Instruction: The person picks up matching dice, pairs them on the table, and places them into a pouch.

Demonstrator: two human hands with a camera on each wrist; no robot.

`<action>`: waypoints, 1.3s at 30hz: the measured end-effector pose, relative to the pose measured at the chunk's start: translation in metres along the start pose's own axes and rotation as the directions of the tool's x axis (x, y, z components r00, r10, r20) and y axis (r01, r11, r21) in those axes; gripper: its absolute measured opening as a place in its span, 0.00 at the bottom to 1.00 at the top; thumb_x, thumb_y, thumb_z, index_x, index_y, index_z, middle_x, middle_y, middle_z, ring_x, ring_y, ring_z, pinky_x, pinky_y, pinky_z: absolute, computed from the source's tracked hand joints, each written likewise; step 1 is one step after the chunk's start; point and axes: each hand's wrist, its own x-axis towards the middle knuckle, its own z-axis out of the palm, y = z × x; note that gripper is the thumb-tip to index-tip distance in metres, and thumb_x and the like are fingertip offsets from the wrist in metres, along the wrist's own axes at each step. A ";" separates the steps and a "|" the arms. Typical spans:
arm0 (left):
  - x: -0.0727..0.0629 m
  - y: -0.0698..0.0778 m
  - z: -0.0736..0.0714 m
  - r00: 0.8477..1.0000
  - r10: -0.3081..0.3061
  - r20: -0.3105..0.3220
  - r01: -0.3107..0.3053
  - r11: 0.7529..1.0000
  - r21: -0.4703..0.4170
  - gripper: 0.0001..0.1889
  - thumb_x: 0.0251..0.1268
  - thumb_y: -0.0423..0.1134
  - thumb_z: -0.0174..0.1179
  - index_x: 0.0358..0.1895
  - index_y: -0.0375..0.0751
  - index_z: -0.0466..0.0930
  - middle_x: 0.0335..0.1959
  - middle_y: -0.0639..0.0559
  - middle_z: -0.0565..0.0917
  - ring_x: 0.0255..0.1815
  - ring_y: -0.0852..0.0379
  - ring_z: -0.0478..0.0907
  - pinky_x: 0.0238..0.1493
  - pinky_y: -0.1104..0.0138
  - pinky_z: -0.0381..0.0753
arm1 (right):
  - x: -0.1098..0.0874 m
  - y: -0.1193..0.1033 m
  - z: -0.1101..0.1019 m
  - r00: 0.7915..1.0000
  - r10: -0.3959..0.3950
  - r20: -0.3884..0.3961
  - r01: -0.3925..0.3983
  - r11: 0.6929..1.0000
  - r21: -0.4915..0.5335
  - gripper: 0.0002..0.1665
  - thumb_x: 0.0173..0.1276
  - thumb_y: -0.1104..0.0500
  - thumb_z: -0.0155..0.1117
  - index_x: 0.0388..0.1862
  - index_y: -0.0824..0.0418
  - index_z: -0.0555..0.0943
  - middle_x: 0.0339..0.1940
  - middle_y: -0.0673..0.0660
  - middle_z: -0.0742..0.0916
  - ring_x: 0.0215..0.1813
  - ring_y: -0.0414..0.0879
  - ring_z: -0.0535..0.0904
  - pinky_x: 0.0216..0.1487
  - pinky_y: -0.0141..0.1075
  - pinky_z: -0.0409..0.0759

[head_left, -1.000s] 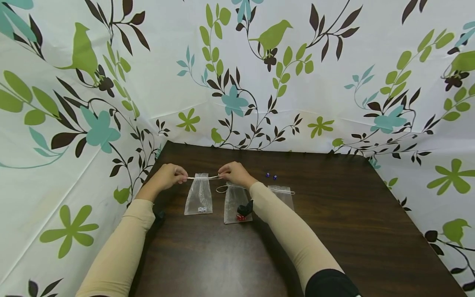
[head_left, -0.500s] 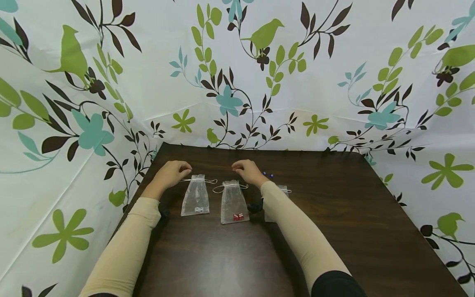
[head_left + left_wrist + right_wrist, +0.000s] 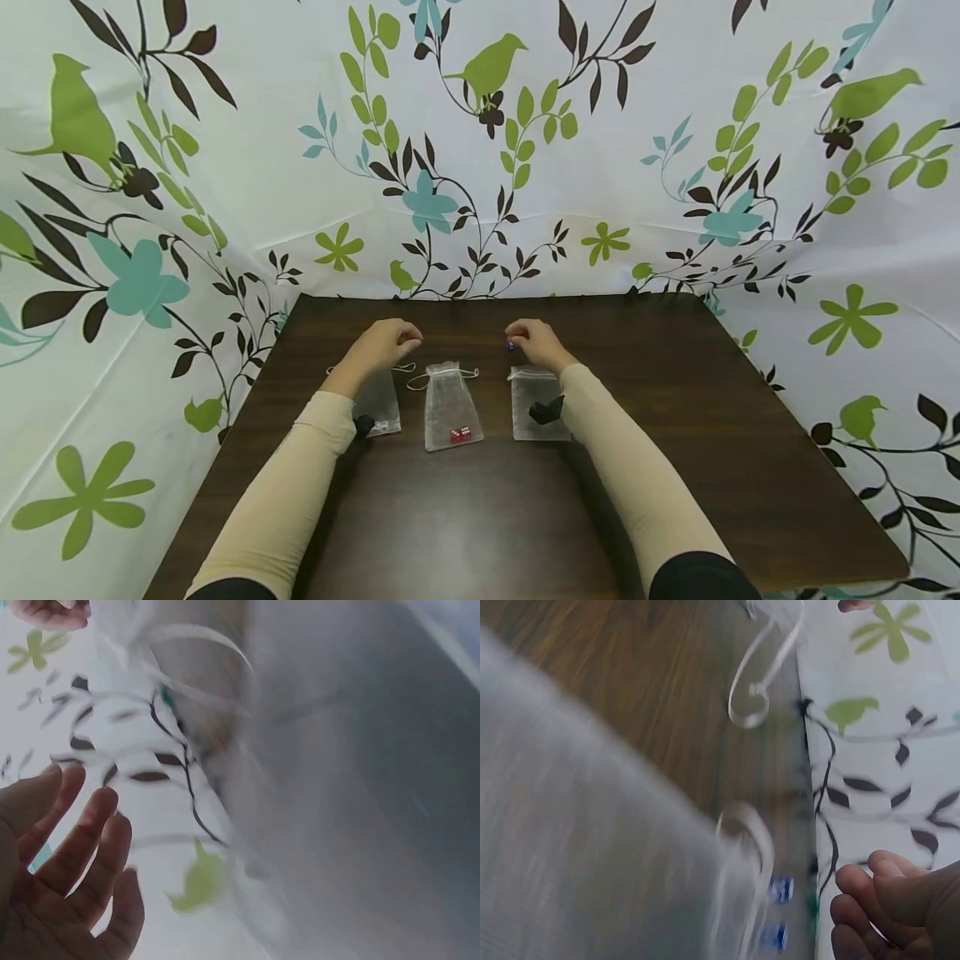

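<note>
My left hand (image 3: 378,352) hovers over the top of the left sheer drawstring bag (image 3: 384,398), fingers relaxed and holding nothing. In the left wrist view those fingers (image 3: 94,844) are loosely spread. That bag has pale dice (image 3: 381,427) at its bottom, partly hidden by the wrist. The middle sheer bag (image 3: 450,400) lies flat with red dice (image 3: 460,434) inside. My right hand (image 3: 538,343) is above the right sheer bag (image 3: 531,427), close to a blue die (image 3: 510,344). In the right wrist view two blue dice (image 3: 781,889) lie beyond that bag's drawstring, apart from the loosely bent fingers.
The bags lie in a row on a dark wooden table (image 3: 480,517). Patterned white cloth (image 3: 480,250) hangs along its back and sides. A small black device (image 3: 547,410) on the right wrist overlaps the right bag.
Both hands have let go of the left bag's white drawstring. They have moved right, the right hand to the blue dice. The head view has turned right.
</note>
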 end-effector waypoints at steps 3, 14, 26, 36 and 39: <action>0.011 0.016 0.008 0.999 0.023 0.027 -0.023 1.000 0.015 0.13 0.76 0.41 0.60 0.53 0.39 0.86 0.48 0.46 0.86 0.48 0.48 0.83 0.51 0.51 0.80 | -0.009 0.014 -0.009 0.999 0.042 -0.001 -0.042 0.999 -0.003 0.16 0.79 0.64 0.57 0.60 0.68 0.79 0.58 0.63 0.84 0.59 0.57 0.80 0.59 0.50 0.78; 0.048 0.077 0.048 0.986 0.068 0.153 -0.088 0.988 0.125 0.11 0.75 0.47 0.61 0.52 0.48 0.85 0.48 0.53 0.87 0.48 0.53 0.83 0.53 0.52 0.79 | -0.033 0.047 -0.026 0.983 0.114 0.146 -0.108 0.993 -0.048 0.17 0.74 0.61 0.64 0.58 0.66 0.80 0.55 0.62 0.83 0.57 0.56 0.79 0.58 0.48 0.79; 0.073 0.114 0.091 0.957 0.016 0.288 -0.064 0.986 0.156 0.22 0.70 0.51 0.65 0.63 0.48 0.79 0.55 0.53 0.83 0.57 0.52 0.79 0.63 0.44 0.70 | -0.040 0.051 -0.020 0.984 0.094 0.153 -0.094 0.996 -0.009 0.09 0.71 0.62 0.68 0.47 0.63 0.81 0.47 0.57 0.83 0.48 0.50 0.78 0.51 0.43 0.79; 0.081 0.122 0.098 0.947 0.094 0.307 -0.115 0.992 0.051 0.18 0.68 0.49 0.67 0.56 0.46 0.82 0.58 0.51 0.82 0.58 0.50 0.78 0.64 0.45 0.72 | -0.053 0.045 -0.037 0.987 0.074 0.146 -0.071 0.997 -0.022 0.07 0.73 0.60 0.65 0.39 0.59 0.76 0.41 0.54 0.81 0.43 0.48 0.75 0.47 0.40 0.75; 0.083 0.125 0.098 0.944 0.148 0.296 -0.159 0.987 0.014 0.16 0.67 0.48 0.68 0.52 0.44 0.82 0.56 0.50 0.82 0.54 0.52 0.79 0.58 0.53 0.77 | -0.057 0.042 -0.043 0.993 0.028 0.117 -0.022 0.998 -0.055 0.06 0.74 0.60 0.65 0.38 0.59 0.75 0.41 0.54 0.81 0.42 0.49 0.75 0.45 0.40 0.75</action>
